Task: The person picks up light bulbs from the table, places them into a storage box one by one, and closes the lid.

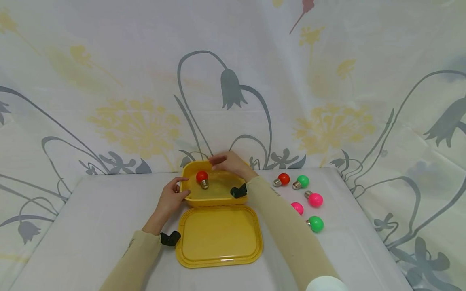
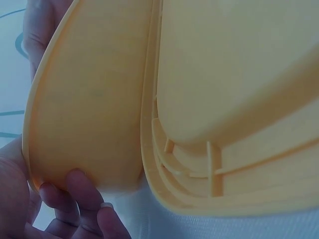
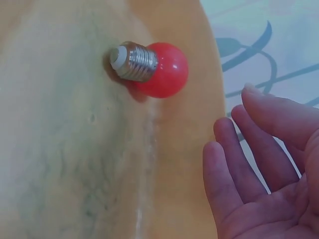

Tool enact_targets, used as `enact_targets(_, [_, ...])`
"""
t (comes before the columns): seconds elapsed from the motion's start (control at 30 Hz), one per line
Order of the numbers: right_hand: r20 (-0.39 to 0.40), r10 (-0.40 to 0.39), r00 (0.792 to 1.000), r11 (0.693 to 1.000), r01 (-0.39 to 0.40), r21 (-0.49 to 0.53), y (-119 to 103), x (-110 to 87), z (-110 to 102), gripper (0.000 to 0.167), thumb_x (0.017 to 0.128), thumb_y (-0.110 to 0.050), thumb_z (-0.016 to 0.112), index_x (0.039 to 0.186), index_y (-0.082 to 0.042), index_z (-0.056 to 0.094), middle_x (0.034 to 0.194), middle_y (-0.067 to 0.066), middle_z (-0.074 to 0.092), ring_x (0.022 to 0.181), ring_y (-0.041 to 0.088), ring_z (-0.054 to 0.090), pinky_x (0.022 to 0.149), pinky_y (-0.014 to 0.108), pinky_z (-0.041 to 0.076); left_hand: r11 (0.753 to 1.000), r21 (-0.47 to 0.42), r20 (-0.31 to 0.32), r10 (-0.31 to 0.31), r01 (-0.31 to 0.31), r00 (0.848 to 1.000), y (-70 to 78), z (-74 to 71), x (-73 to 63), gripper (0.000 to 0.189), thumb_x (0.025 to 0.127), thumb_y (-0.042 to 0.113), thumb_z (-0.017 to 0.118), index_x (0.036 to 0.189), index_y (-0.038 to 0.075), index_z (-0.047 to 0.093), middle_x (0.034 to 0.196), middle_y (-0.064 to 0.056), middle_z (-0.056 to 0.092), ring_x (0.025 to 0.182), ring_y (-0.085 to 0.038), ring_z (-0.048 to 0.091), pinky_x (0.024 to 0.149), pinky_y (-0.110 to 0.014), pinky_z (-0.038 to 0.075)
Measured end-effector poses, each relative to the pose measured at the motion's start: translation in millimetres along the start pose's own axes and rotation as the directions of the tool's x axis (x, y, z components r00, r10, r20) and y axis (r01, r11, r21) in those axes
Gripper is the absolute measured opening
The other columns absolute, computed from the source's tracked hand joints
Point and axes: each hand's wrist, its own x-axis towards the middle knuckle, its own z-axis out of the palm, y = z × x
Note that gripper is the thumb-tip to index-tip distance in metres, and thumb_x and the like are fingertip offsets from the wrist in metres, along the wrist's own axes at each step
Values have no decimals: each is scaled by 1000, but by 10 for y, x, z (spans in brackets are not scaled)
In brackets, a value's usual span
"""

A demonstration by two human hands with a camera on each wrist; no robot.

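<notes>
In the head view a yellow plastic box (image 1: pixel 214 202) stands with its open top up near the back edge of the table. Inside it, toward the left, lies a red light bulb (image 1: pixel 202 178) with a silver screw base. My left hand (image 1: pixel 174 196) grips the box's left end; in the left wrist view its fingers (image 2: pixel 84 194) curl against the wall. Over the far rim reaches my right hand (image 1: pixel 231 163), holding nothing, its fingers loosely extended. The right wrist view has these fingers (image 3: pixel 224 184) beside the rim, apart from the bulb.
A yellow lid (image 1: pixel 218 236) lies flat just in front of the box. To the right are a red bulb (image 1: pixel 284 179), a green bulb (image 1: pixel 302 181), a pink bulb (image 1: pixel 315 200), another pink bulb (image 1: pixel 297 208) partly behind the right sleeve, and another green bulb (image 1: pixel 316 224). Patterned cloth (image 1: pixel 204 121) hangs behind.
</notes>
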Motion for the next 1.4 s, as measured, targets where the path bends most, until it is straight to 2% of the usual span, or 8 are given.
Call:
enact_targets(0.1, [-5,2,1000,999,-2,-36,5,-35,-40,33,92,-13,71,125,-13,70,121,-1,68,110,16,62,97,31,48,1000,1,-1,5,-5,1000,2,0,-2,43,91,5,66,134,7,58,77,-6,40,65,-19,40,58,-21,45])
enact_targets(0.37, [-4,-15,1000,998,14,-69,58,-129,-125,32,92,-14,70,124,-10,70,121,2,69,112,19,61,99,34,47,1000,-10,1,10,-10,1000,-6,2,0,44,91,4,66,134,6,57,75,-6,39,64,-19,39,59,-21,46])
enact_targets(0.57, [-5,-2,1000,999,2,-34,93,-258,-176,32,93,-13,70,124,-9,70,119,3,69,110,20,63,99,36,47,1000,-6,1,13,-13,1000,-22,8,-3,43,91,4,66,133,5,58,75,-6,39,64,-19,40,60,-22,49])
enact_targets(0.83, [23,-39,999,999,39,-4,124,-460,-226,34,95,-12,67,129,-7,67,126,7,66,115,20,62,103,39,44,1000,4,-3,8,-8,1000,-16,3,-7,42,92,5,66,133,5,57,77,-6,40,66,-20,41,58,-21,45])
enact_targets(1.13, [21,-44,999,999,44,0,138,-699,-300,36,94,-15,69,129,-8,66,128,7,65,116,21,61,104,43,43,1000,-13,-8,12,-12,1000,-6,11,-12,42,91,4,66,132,4,58,78,-7,40,66,-19,40,58,-21,44])
enact_targets(1.4, [29,-78,997,997,78,-10,196,-856,-375,36,94,-12,67,129,-4,66,130,14,63,118,24,60,102,42,45,1000,-21,-7,8,-8,1000,-16,11,-9,42,91,4,66,132,5,58,77,-6,40,66,-20,40,57,-22,43])
